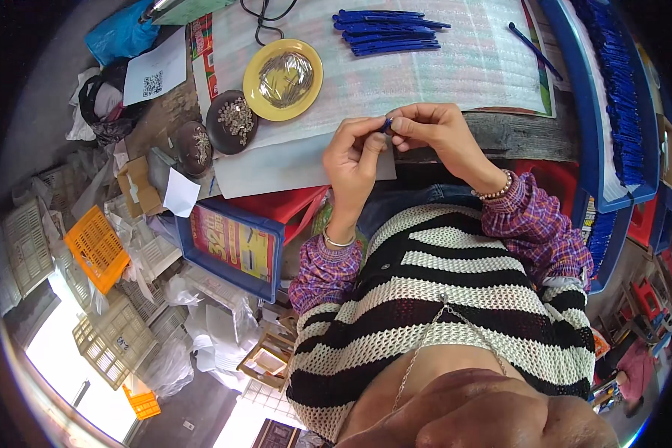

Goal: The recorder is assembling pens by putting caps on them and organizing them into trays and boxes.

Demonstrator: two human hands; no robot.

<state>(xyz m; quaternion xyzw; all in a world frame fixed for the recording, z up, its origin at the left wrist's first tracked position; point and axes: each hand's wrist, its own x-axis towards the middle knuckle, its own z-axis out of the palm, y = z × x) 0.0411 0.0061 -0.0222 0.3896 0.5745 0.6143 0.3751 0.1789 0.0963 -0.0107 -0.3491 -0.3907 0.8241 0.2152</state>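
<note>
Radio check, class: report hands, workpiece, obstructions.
Left hand and right hand pinching small blue piece. Piece mostly covered. No obstruction seen; yellow plate off left.

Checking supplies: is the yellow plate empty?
Not empty: a pile of thin silvery pieces lies across the middle of the yellow plate.

Small-parts workshop, worktable (470, 82) with dishes (251, 79) of tiny parts (235, 121), blue tray (627, 198) of blue pieces (626, 119), plastic crates (97, 250).

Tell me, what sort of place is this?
Probably an assembly workshop: slim blue parts lie piled on the table, a yellow dish holds thin, shiny pieces, and a long blue bin holds many blue pieces.
</note>
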